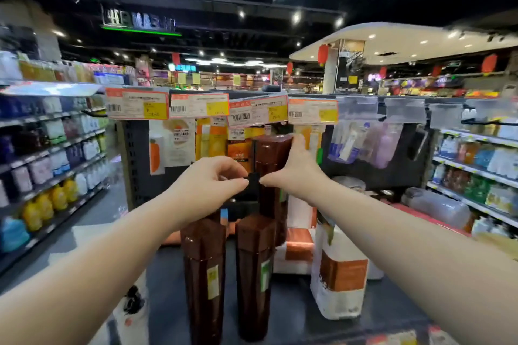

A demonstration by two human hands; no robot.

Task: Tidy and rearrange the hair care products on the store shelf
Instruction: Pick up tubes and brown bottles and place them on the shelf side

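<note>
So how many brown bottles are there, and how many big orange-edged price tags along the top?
Brown bottles: 3
Big orange-edged price tags: 4
Total: 7

Three brown bottles (204, 274), two white-and-orange packs (340, 272), four price tags (137, 103), one small black item (253, 180).

One head-worn wide-angle view, facing forward and a little down. It sits close over the front edge of the dark store shelf (294, 302).
</note>
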